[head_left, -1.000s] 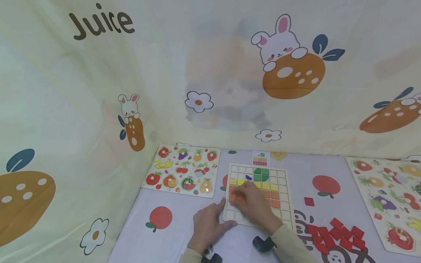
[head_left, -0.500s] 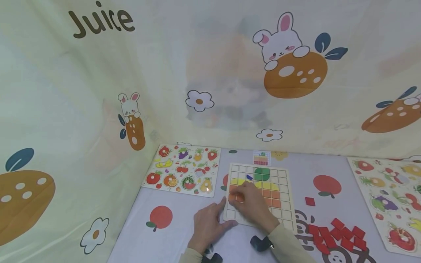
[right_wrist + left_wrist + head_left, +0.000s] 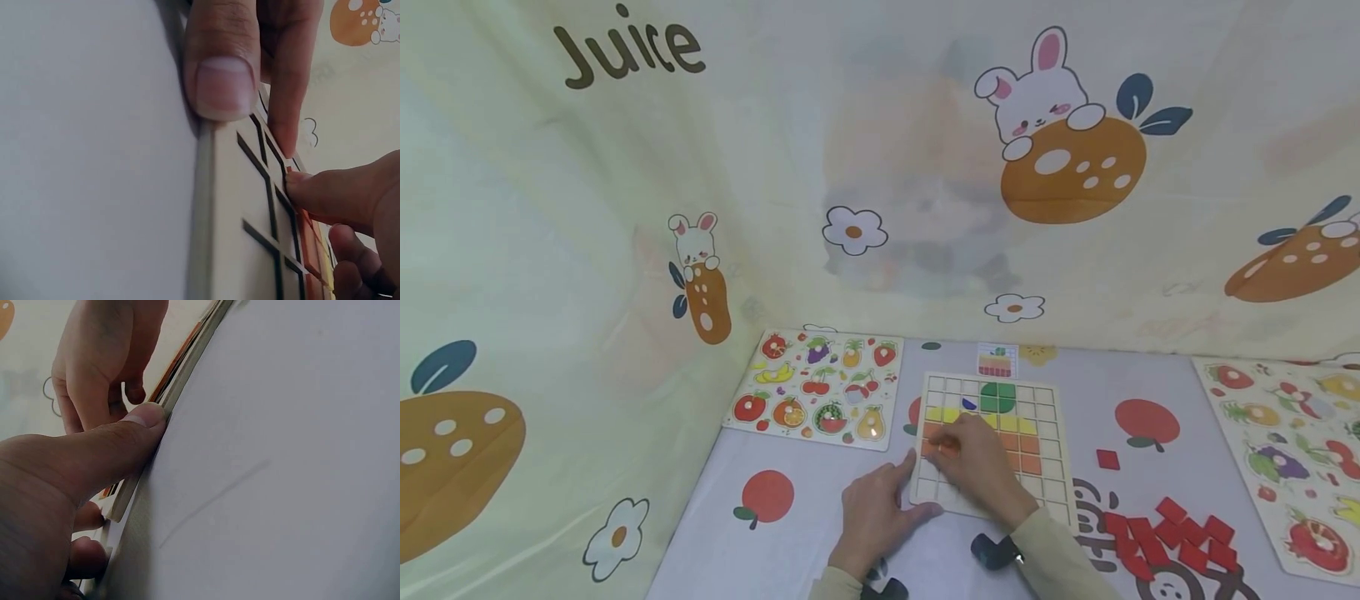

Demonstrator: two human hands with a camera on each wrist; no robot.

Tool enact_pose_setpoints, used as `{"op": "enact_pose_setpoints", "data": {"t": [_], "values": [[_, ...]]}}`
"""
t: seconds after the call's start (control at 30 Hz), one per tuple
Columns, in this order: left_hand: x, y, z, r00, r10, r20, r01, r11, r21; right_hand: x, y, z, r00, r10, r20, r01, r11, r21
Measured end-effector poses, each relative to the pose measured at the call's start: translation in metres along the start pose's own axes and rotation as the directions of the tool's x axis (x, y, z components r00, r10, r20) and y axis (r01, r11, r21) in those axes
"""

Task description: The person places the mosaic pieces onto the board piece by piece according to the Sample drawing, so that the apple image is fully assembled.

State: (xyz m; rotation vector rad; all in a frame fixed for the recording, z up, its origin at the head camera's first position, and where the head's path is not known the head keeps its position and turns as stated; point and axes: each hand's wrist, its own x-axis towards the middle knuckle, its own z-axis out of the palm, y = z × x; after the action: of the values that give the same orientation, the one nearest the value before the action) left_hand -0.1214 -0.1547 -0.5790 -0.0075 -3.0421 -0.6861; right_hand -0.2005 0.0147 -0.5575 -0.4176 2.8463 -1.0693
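Two hands at work on a gridded board

A person's left hand (image 3: 874, 508) grips the near-left corner of a pale gridded board (image 3: 1054, 493), its thumb on the near edge and its index finger along the left side. The right hand (image 3: 979, 468) lies over the board, fingers bent, thumb and index finger narrowed about an orange tile (image 3: 950, 447) toward the left side of the grid; the knuckles hide part of what sits beneath.

On the same board I see yellow pieces (image 3: 1020, 425) above the orange rows, a green shape (image 3: 997, 397) higher up and a small blue piece (image 3: 969, 403) just left of it. A little picture card (image 3: 997, 362) lies beyond the far edge. To the right, red tiles (image 3: 1192, 555) are heaped on the worktop (image 3: 715, 550), with one single red square (image 3: 1108, 460) apart from them. Fruit boards flank the scene: one left (image 3: 883, 395), one right (image 3: 1273, 517).
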Motion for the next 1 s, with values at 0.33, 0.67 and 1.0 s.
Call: {"op": "enact_pose_setpoints", "data": {"t": [0.33, 0.67, 1.0], "values": [[-0.0013, 0.0008, -0.0025, 1.0, 0.018, 0.001, -0.018, 1.0, -0.003, 0.001, -0.0012, -0.0046, 0.999, 0.009, 0.033, -0.009, 1.0, 0.006], [-0.0001, 0.0016, -0.004, 1.0, 0.015, 0.006, -0.015, 1.0, -0.001, 0.0042, 0.0004, -0.0044, 0.997, 0.079, 0.009, -0.08, 0.996, 0.031], [-0.0005, 0.0025, -0.0035, 1.0, -0.006, 0.018, 0.006, 1.0, -0.014, 0.0061, -0.0026, -0.0076, 0.993, 0.106, 0.041, -0.108, 0.994, 0.029]]}}
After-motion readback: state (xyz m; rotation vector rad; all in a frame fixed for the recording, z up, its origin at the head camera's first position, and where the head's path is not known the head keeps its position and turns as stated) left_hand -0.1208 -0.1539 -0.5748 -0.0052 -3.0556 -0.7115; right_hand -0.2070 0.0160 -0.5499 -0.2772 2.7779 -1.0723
